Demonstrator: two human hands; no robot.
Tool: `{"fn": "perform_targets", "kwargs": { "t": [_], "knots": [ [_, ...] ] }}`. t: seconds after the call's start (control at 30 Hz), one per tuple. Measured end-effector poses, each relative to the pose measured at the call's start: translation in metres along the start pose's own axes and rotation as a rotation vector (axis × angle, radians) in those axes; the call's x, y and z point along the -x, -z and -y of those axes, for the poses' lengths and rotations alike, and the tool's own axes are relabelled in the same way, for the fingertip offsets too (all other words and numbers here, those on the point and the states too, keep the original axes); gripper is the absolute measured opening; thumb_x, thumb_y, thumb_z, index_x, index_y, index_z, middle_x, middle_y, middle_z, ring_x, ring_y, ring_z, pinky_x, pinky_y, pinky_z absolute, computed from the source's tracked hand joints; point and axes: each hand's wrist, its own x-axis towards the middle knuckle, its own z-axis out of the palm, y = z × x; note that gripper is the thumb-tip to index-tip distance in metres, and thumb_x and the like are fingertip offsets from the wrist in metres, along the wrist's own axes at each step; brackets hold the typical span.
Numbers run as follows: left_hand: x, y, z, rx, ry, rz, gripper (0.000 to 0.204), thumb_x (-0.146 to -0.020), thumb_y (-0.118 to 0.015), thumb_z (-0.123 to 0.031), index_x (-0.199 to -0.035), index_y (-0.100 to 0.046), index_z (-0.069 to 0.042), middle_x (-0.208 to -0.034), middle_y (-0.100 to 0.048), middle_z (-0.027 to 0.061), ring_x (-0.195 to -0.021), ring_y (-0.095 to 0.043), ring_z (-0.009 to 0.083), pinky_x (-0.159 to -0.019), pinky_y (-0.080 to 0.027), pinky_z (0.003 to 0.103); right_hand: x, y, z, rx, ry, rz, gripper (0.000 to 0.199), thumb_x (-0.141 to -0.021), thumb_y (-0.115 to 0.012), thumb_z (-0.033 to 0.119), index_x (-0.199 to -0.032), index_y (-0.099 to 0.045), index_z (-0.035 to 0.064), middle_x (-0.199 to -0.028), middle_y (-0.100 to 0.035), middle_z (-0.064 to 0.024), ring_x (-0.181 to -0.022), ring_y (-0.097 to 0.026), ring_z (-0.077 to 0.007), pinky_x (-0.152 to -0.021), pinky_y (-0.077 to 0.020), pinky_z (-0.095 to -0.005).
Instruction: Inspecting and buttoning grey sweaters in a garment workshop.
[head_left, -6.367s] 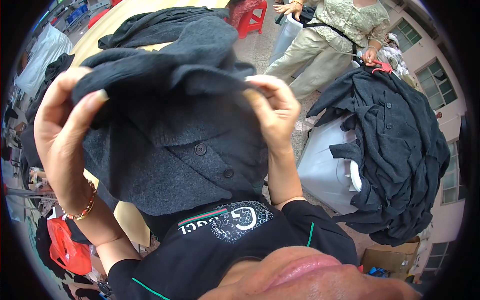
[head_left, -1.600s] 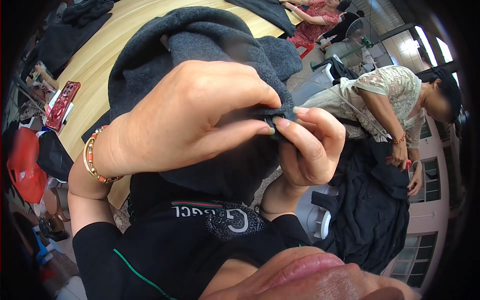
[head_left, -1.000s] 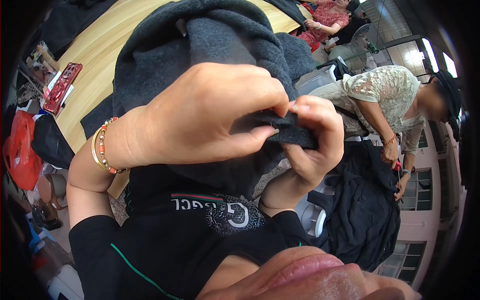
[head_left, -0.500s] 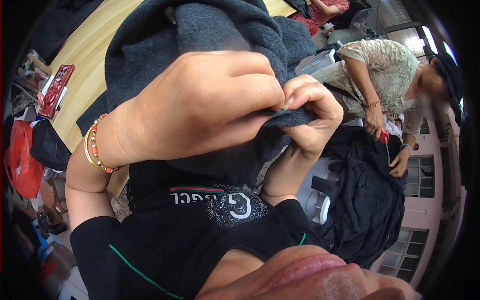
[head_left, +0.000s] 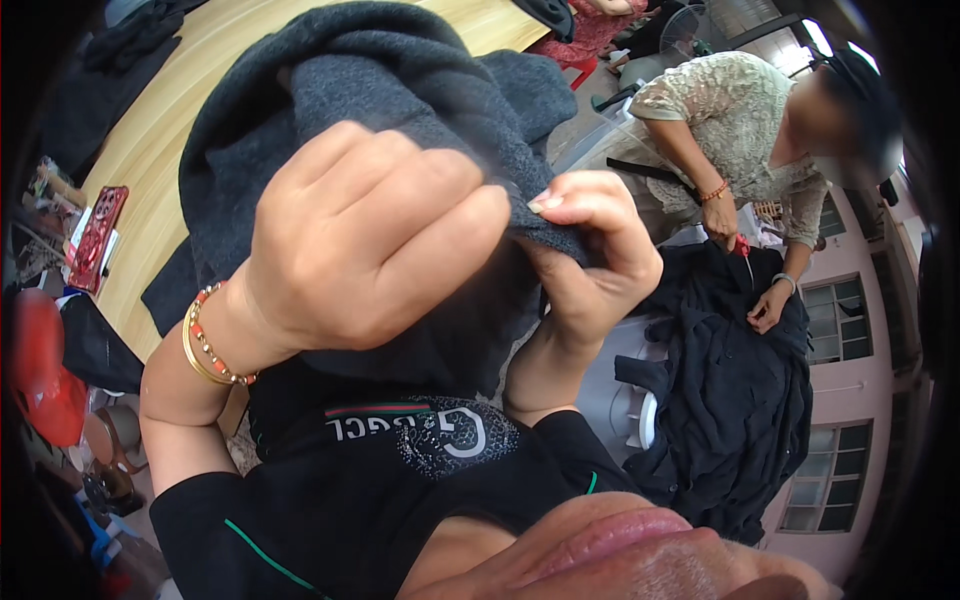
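A dark grey woolly cloth (head_left: 360, 85) lies bunched over the table edge and hangs down in front of me. My right hand (head_left: 600, 240) pinches a folded edge of it between thumb and forefinger. Close to that fold, on its left, my left hand (head_left: 375, 245) is closed with its back toward the view. Its fingertips are hidden, so what they may hold cannot be made out. A bead bracelet and a gold bangle (head_left: 205, 345) circle the left wrist.
The wooden table (head_left: 130, 215) bears a red phone (head_left: 98, 235) at left, near a red plastic bag (head_left: 45, 385). At right, a co-worker (head_left: 740, 130) holds a red-handled tool (head_left: 742, 246) over a black garment (head_left: 730, 360). A fan (head_left: 690, 30) stands behind.
My left hand has drawn left, away from my right fingers, and turned its knuckles upward. The right hand still grips the cloth edge. The whole view has shifted slightly.
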Motion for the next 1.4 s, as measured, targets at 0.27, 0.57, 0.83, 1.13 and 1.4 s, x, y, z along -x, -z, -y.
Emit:
{"fn": "perform_targets", "kwargs": {
  "t": [0.27,0.57,0.83,1.13,1.4],
  "knots": [
    [0.020,0.036,-0.008,-0.093,0.237,0.245,0.025,-0.071,-0.073,-0.003,-0.095,-0.065,-0.002,-0.088,-0.060,0.0084,-0.074,-0.059,0.0252,-0.063,-0.044,0.035,0.023,0.051,0.003,0.255,-0.104,0.173,0.034,-0.073,-0.072,-0.010,-0.105,-0.073,-0.0002,-0.103,-0.068,-0.0140,-0.094,-0.068,-0.0238,-0.082,-0.0533,-0.0310],
    [0.026,0.046,-0.017,0.389,0.740,0.350,0.016,-0.088,-0.059,0.005,-0.104,-0.061,0.002,-0.089,-0.061,0.0151,-0.079,-0.062,0.0289,-0.073,-0.048,0.035,0.074,0.081,-0.016,0.126,-0.391,0.271,0.017,-0.079,-0.069,-0.009,-0.094,-0.071,-0.0024,-0.103,-0.069,-0.0137,-0.098,-0.065,-0.0242,-0.088,-0.0495,-0.0330],
    [0.019,0.050,-0.005,0.433,0.754,0.434,0.006,-0.089,-0.060,0.000,-0.094,-0.061,0.004,-0.083,-0.053,0.0110,-0.074,-0.054,0.0222,-0.070,-0.043,0.030,0.092,0.087,-0.021,0.176,-0.319,0.098,0.029,-0.082,-0.070,-0.008,-0.110,-0.072,-0.0002,-0.099,-0.072,-0.0120,-0.092,-0.069,-0.0211,-0.085,-0.0523,-0.0293],
    [-0.017,0.051,-0.017,0.628,0.609,0.292,0.009,-0.080,-0.070,0.001,-0.086,-0.063,0.001,-0.085,-0.060,0.0103,-0.081,-0.059,0.0224,-0.075,-0.046,0.030,0.067,0.070,0.032,0.280,0.135,0.016,0.014,-0.070,-0.072,-0.002,-0.084,-0.073,0.0008,-0.094,-0.074,-0.0199,-0.080,-0.073,-0.0296,-0.068,-0.0584,-0.0335],
    [-0.006,0.006,-0.029,0.828,0.546,0.444,0.010,-0.084,-0.068,0.001,-0.093,-0.064,0.003,-0.089,-0.063,0.0156,-0.082,-0.064,0.0285,-0.071,-0.051,0.034,0.045,0.010,0.037,0.315,0.298,0.264,0.027,-0.066,-0.078,0.006,-0.093,-0.074,0.0059,-0.092,-0.061,-0.0035,-0.071,-0.069,-0.0188,-0.056,-0.0510,-0.0289]
  ]
}}
